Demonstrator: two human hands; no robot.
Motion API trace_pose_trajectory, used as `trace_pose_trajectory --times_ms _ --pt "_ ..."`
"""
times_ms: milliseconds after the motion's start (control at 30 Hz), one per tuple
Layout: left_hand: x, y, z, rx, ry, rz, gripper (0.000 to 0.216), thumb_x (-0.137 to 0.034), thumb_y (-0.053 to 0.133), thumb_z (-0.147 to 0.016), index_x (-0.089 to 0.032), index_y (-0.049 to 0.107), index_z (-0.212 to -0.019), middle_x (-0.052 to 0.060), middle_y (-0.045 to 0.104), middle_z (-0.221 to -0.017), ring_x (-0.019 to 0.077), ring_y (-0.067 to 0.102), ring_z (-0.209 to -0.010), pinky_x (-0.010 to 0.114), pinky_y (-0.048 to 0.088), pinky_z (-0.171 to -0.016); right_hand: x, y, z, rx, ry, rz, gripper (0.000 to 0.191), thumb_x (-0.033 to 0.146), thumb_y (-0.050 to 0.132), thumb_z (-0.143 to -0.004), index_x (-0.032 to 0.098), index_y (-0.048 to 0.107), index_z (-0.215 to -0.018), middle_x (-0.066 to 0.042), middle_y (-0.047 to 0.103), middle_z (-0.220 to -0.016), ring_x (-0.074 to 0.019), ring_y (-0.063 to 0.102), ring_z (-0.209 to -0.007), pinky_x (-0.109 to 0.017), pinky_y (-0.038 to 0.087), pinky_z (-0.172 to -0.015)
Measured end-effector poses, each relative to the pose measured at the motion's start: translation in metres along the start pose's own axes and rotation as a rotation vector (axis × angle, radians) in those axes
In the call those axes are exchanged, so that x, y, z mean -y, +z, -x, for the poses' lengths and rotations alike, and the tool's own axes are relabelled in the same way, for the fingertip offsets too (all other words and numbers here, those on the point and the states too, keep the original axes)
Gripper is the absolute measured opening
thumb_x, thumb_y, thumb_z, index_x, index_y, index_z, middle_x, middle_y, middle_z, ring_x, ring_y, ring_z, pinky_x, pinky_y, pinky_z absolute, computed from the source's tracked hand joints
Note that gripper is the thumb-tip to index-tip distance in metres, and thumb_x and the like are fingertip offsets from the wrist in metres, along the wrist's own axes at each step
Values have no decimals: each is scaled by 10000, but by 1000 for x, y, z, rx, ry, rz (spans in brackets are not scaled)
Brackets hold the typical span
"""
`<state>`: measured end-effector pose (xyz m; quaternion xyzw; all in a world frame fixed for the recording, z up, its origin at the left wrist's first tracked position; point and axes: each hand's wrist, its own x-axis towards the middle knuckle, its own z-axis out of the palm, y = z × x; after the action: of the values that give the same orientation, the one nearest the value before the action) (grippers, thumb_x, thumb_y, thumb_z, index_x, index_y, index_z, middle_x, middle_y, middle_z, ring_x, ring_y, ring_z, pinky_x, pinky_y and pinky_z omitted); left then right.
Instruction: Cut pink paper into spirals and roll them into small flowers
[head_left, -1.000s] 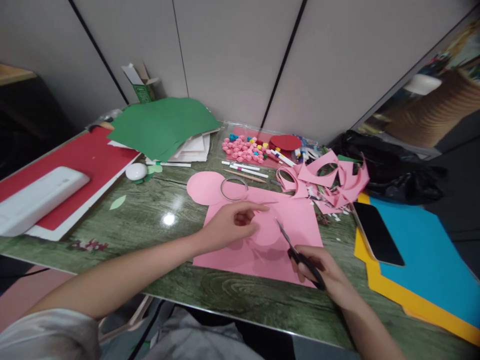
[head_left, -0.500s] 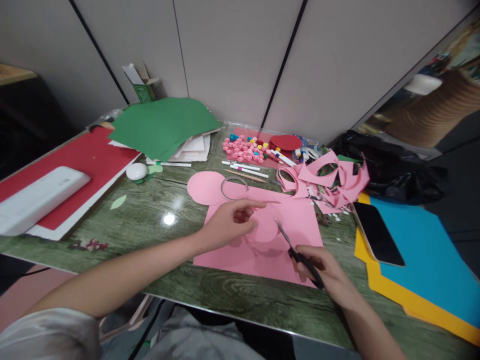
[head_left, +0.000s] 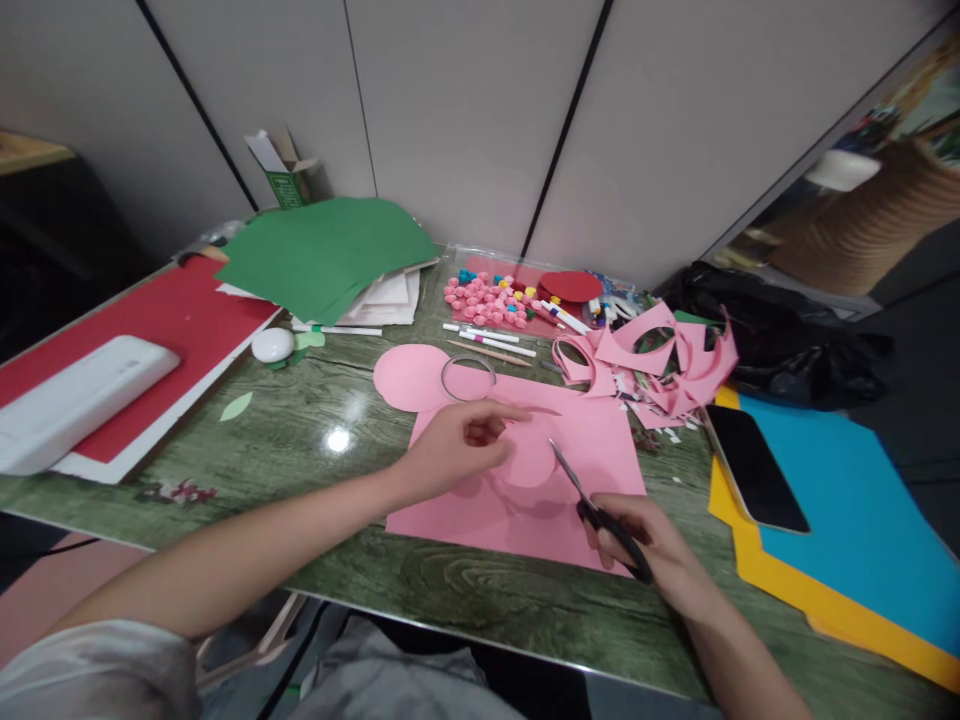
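My left hand (head_left: 465, 440) pinches a partly cut pink paper circle (head_left: 531, 460) above a pink paper sheet (head_left: 465, 515). In my right hand (head_left: 637, 535) are black-handled scissors (head_left: 592, 505), their blades pointing up and left beside the circle's right edge. A thin strip of paper curls near my left fingertips. On the sheet's upper edge lies a grey metal ring (head_left: 469, 378), and left of it a finished pink circle (head_left: 411, 377) rests flat.
Pink paper scraps (head_left: 667, 360) pile up at the back right, near a phone (head_left: 756, 467) on blue paper (head_left: 862, 500). Pens (head_left: 495, 343) and small pink pieces (head_left: 487, 300) lie behind the sheet. Green paper (head_left: 330, 250) and a white device (head_left: 90, 400) are at left.
The paper circle sits slightly lower in my left hand. The scissors' blades look nearly the same, and both hands have barely moved.
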<state>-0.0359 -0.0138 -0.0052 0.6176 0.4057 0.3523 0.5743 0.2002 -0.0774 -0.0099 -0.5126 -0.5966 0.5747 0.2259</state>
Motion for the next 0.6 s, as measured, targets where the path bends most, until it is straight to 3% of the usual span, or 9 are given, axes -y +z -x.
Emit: trace_pose_trajectory --times_ms 333,600 --pt "5 1 1 76 7 -8 321 -150 562 -720 -166 648 -1029 21 570 -800 89 480 -679 220 411 -614 2 0 1 35 2 1 414 563 533 -748 171 478 -626 15 440 -545 -119 417 -522 -234 328 -491" --pt "6 0 1 58 27 -4 366 -150 550 -729 -180 629 -1085 23 565 -822 90 473 -686 223 412 -617 0 -1 0 46 -22 24 405 539 516 -772 171 469 -612 15 450 -537 -114 417 -516 -230 334 -488"
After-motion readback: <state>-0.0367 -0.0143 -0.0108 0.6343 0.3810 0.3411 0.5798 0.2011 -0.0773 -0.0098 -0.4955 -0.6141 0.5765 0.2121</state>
